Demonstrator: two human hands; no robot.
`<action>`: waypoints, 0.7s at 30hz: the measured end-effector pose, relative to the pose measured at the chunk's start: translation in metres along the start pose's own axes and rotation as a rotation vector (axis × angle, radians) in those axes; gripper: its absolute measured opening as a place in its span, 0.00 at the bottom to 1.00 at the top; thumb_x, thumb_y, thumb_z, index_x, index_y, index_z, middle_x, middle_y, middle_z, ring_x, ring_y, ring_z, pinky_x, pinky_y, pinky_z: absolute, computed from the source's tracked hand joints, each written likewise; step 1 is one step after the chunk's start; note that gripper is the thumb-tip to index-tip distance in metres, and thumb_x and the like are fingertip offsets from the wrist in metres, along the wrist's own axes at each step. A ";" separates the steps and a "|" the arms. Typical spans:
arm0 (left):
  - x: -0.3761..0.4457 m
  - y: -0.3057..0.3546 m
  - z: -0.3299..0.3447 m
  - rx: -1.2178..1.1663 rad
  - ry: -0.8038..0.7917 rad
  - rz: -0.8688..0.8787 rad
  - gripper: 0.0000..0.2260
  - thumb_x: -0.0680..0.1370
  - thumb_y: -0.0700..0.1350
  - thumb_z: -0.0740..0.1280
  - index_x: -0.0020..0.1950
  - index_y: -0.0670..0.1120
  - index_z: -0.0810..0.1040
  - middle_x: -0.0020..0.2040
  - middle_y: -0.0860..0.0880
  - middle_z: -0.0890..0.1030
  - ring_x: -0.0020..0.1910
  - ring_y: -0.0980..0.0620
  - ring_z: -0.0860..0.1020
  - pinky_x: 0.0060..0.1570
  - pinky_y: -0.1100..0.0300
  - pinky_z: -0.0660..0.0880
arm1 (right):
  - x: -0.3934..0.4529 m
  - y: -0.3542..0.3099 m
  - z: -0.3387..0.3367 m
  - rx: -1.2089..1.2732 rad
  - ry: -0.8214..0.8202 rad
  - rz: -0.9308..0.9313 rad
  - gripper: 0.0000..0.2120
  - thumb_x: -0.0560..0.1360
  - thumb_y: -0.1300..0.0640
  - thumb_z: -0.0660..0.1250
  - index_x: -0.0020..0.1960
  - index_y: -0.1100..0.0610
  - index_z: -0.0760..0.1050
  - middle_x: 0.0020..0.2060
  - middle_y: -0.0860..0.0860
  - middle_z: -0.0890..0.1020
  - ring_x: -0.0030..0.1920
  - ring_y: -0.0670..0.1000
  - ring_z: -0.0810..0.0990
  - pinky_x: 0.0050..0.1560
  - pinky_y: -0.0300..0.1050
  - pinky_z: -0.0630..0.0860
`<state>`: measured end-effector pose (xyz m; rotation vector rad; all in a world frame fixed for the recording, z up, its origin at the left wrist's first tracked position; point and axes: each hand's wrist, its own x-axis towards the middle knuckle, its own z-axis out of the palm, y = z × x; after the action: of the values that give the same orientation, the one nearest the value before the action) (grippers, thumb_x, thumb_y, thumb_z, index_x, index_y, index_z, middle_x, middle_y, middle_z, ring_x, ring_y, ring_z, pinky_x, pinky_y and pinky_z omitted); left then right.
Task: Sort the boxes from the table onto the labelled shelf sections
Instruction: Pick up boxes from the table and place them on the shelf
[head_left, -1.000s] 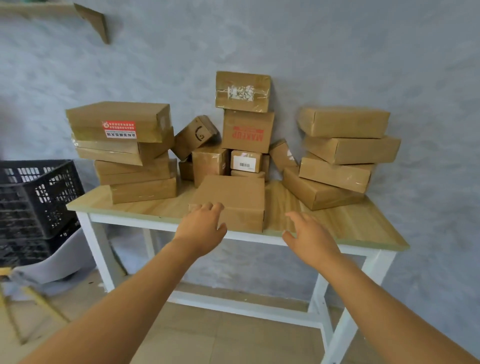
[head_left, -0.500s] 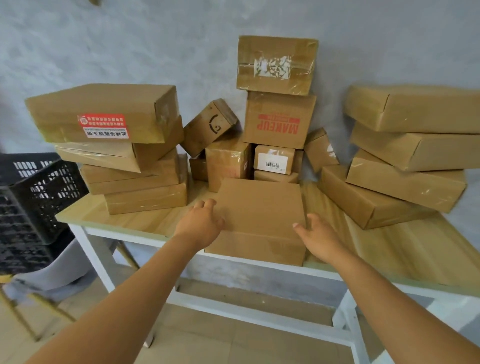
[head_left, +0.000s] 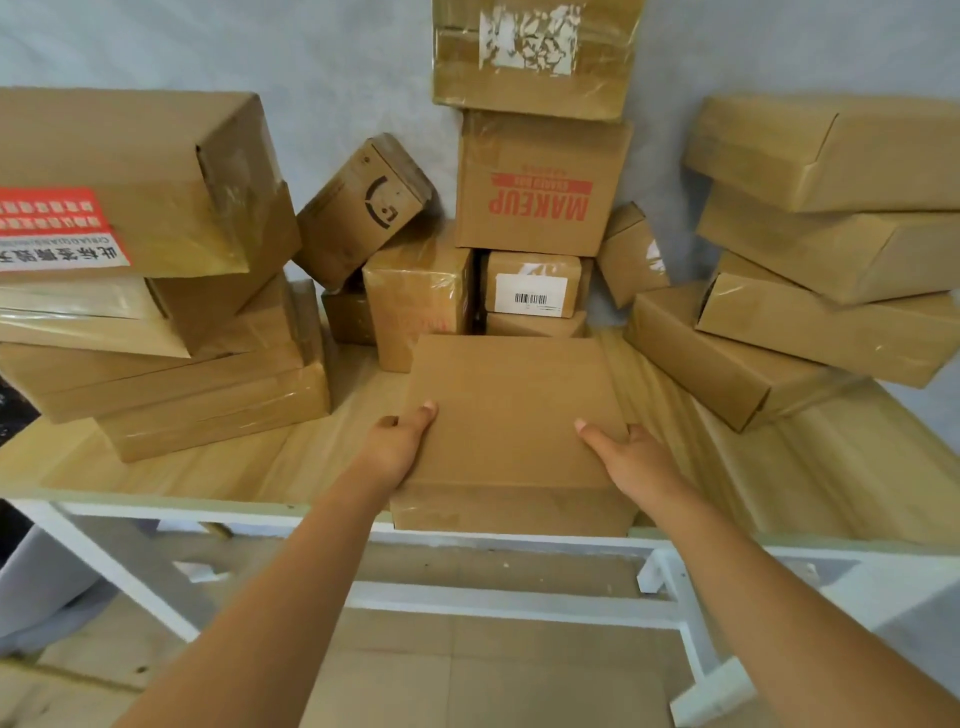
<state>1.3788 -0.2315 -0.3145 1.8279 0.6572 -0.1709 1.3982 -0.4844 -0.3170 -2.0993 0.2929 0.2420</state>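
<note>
Your table (head_left: 156, 470) has a pale wood top on a white frame and stands against a grey wall, loaded with cardboard boxes. On your left sits the biggest pile: a left stack (head_left: 156, 291) of flat cartons, the top one carrying a red and white label. On your right, a right stack (head_left: 831, 244) of four flat cartons leans, each one skewed over the next. At the back centre, the MAKEUP box (head_left: 540, 187) stands with its red print upside down, and a taped box (head_left: 535, 57) with a torn white label rests on top of it. Below it sits a small barcode box (head_left: 532, 283), and to its left a tilted box (head_left: 363, 208) with a black logo leans against the wall. The flat box (head_left: 511, 415) lies at the front centre, its near edge at the table's lip. Your left hand (head_left: 397, 441) grips its left side, thumb on the lid. Your right hand (head_left: 631, 457) grips its right side the same way; the fingers of both go down past the edges out of sight, probably curled against the sides. The box appears to rest on the table.
</note>
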 end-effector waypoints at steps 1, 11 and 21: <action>0.000 -0.001 0.000 -0.008 -0.002 0.005 0.28 0.80 0.65 0.58 0.69 0.45 0.70 0.57 0.44 0.77 0.51 0.45 0.75 0.52 0.52 0.69 | -0.001 -0.001 0.001 0.004 -0.002 0.004 0.33 0.77 0.38 0.64 0.73 0.59 0.66 0.67 0.54 0.76 0.64 0.57 0.75 0.53 0.44 0.68; -0.026 -0.016 0.000 -0.114 0.058 0.167 0.27 0.80 0.62 0.60 0.72 0.45 0.69 0.57 0.47 0.77 0.45 0.53 0.76 0.45 0.58 0.70 | -0.023 0.000 -0.011 0.009 -0.086 0.033 0.37 0.77 0.34 0.61 0.76 0.58 0.62 0.70 0.54 0.72 0.65 0.57 0.74 0.56 0.46 0.69; -0.065 0.041 -0.014 -0.223 0.061 0.344 0.25 0.79 0.63 0.63 0.71 0.52 0.69 0.56 0.51 0.78 0.50 0.52 0.77 0.43 0.57 0.72 | -0.042 -0.036 -0.060 0.473 -0.062 -0.028 0.23 0.74 0.39 0.69 0.60 0.50 0.65 0.50 0.48 0.78 0.51 0.52 0.78 0.57 0.52 0.74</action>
<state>1.3431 -0.2503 -0.2479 1.7049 0.3781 0.1807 1.3725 -0.5127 -0.2448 -1.6243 0.2549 0.1978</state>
